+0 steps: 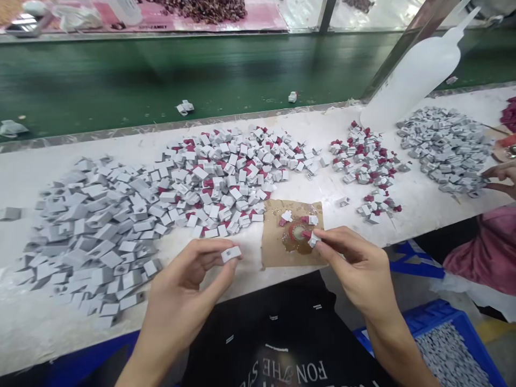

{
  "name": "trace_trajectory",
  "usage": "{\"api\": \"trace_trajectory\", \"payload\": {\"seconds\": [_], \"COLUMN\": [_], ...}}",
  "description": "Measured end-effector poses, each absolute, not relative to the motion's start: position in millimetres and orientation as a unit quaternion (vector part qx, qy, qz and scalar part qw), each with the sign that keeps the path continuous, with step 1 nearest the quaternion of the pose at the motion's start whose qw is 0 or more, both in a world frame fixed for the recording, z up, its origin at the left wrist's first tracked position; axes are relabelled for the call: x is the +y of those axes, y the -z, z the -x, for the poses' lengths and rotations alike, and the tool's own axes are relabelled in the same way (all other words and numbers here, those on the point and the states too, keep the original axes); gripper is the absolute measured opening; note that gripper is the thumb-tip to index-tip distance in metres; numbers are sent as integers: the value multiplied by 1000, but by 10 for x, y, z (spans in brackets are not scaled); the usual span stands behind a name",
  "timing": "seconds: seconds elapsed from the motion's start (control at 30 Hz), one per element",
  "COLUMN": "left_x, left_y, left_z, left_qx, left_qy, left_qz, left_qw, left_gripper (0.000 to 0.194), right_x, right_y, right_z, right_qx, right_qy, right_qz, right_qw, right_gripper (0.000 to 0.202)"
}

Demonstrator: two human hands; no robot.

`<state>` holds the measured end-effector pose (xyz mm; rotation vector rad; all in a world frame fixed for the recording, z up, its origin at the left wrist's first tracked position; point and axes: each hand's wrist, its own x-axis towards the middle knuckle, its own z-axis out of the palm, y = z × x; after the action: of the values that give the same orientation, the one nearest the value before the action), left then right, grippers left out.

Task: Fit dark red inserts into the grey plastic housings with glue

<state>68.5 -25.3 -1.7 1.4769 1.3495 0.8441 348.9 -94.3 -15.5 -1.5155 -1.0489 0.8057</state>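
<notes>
Between the thumb and fingers of my left hand (189, 285) is a small grey plastic block (231, 253) with a hole in its near face. My right hand (357, 263) pinches a small grey-and-maroon plastic piece (313, 240), its maroon end pointing left over a little round dish (297, 231). That dish sits on a brown cardboard square (276, 255) wetted by a clear brownish liquid. A couple of other grey-and-maroon pieces lie on the cardboard behind the dish. Whether the maroon tip touches the liquid I cannot tell.
Loose grey blocks (97, 231) heap at left, merging into grey-and-maroon pieces (229, 172). Smaller piles lie right, beside a white squeeze bottle (415, 75). A green conveyor belt (141, 75) runs behind. Another person's hand (502, 177) is at far right, above a blue crate (463, 328).
</notes>
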Motion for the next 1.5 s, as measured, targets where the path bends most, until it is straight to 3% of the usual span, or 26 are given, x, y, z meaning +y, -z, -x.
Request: {"api": "trace_trajectory", "payload": {"seconds": [0.13,0.33,0.47,0.7,0.93,1.17,1.4,1.5], "left_x": [-17,326,393,417,430,591,962,1255], "left_y": [-92,-124,-99,-64,-55,-284,-510,-538], "left_z": [-1010,-1541,-1671,-1644,-1636,-1523,-1262,-1158], "left_qx": [483,347,330,334,326,332,360,390], "left_qy": [-360,-338,-313,-303,-296,-316,-282,-264], "left_qz": [-602,-538,-510,-511,-532,-627,-690,-695], "left_qw": [524,690,730,732,723,630,561,543], "left_gripper": [14,21,26,26,24,6,11,19], "right_x": [-825,-546,-462,-457,-484,-268,203,699], "right_y": [46,-82,-55,-27,-41,-190,-438,-468], "right_z": [-3546,-3508,-3479,-3486,-3463,-3562,-3533,-3576], "right_qx": [-370,-286,-276,-274,-343,-386,-487,-548], "right_qy": [-413,-497,-504,-498,-485,-520,-513,-534], "right_qz": [596,505,495,520,529,522,501,481], "right_qw": [580,644,651,638,606,555,499,428], "right_gripper": [11,20,21,26,12,14,16,24]}}
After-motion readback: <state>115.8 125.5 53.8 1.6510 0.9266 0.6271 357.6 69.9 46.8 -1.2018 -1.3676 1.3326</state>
